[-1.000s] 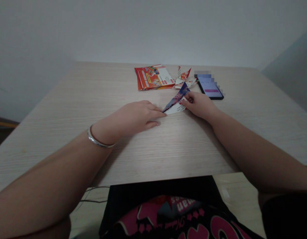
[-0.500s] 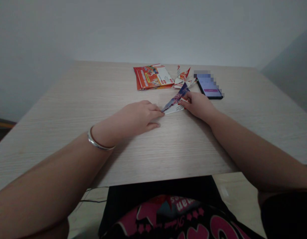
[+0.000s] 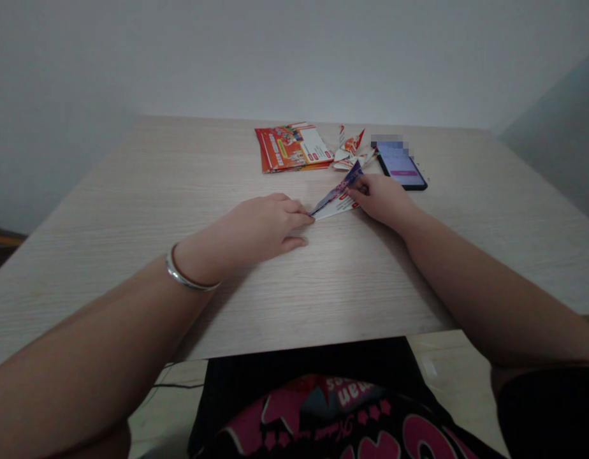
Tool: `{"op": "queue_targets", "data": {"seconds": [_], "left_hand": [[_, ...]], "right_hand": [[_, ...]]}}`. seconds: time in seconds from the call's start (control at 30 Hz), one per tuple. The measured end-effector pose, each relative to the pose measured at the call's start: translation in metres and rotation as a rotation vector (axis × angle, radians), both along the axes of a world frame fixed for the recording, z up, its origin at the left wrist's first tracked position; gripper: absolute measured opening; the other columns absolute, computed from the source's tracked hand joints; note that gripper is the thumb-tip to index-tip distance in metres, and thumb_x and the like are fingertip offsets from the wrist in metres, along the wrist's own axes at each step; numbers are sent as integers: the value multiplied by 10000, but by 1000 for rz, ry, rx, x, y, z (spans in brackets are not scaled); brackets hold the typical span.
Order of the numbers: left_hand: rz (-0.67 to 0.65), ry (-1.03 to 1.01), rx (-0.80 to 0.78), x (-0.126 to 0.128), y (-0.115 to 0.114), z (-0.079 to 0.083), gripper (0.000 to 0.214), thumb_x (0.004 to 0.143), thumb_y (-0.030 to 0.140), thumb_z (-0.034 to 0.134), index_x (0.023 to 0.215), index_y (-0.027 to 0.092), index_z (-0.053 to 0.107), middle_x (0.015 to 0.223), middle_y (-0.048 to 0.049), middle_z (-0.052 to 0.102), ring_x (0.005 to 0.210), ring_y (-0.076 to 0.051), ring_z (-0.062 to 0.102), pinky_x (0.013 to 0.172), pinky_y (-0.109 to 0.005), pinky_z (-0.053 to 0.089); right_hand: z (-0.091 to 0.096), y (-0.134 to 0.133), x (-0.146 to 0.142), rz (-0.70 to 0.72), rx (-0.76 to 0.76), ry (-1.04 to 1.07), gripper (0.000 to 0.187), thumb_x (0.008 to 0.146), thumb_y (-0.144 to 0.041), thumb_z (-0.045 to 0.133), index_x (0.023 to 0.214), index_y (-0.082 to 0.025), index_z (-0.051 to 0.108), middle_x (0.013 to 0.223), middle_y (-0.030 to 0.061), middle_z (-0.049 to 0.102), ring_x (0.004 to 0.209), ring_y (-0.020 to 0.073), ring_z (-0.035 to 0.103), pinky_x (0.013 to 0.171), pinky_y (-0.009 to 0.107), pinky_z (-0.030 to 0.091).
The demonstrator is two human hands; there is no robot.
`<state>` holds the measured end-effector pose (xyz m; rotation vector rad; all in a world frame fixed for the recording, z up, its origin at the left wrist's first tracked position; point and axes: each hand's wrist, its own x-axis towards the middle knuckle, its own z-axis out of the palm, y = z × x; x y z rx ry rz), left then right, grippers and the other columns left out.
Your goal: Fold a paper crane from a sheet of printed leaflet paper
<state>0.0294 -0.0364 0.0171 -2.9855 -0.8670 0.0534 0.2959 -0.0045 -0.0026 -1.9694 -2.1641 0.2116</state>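
Note:
A folded sheet of printed paper (image 3: 335, 205), white with red marks on one side and purple on the raised flap, lies on the table between my hands. My left hand (image 3: 270, 223) rests flat on the table with its fingers stretched out. Its fingertips press the pointed near-left end of the paper. On the other side, my right hand (image 3: 383, 199) pinches the paper's right part between thumb and fingers, at the raised purple flap. The thumb covers some of the print.
Beyond the hands lies a stack of red and orange printed leaflets (image 3: 294, 148). Beside it sits a folded paper piece (image 3: 350, 150) with pointed flaps. A phone (image 3: 399, 166) with its screen lit lies to the right. The pale wooden table (image 3: 155, 172) meets a wall at the back.
My right hand has shifted slightly along the paper, and the purple flap stands a little narrower, with more red print showing below it. My left hand stays in place.

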Motion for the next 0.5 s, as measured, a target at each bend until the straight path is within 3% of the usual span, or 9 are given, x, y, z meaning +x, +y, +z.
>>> {"op": "queue_targets", "data": {"seconds": [0.23, 0.5], "left_hand": [[31, 12, -22, 2, -3, 2, 405, 1045, 367, 575, 1383, 170, 682, 1335, -117, 738, 1222, -274, 666, 1054, -378, 514], [71, 21, -21, 6, -7, 5, 419, 1064, 358, 561, 1424, 175, 669, 1329, -132, 729, 1216, -293, 673, 1040, -403, 534]], "right_hand": [[0, 0, -3, -5, 0, -23, 247, 1010, -385, 576, 945, -189, 711, 994, 148, 776, 871, 284, 699, 676, 354, 434], [-5, 3, -4, -4, 37, -41, 282, 966, -334, 588, 1121, -167, 754, 1087, 175, 795, 954, 323, 723, 748, 382, 523]]}}
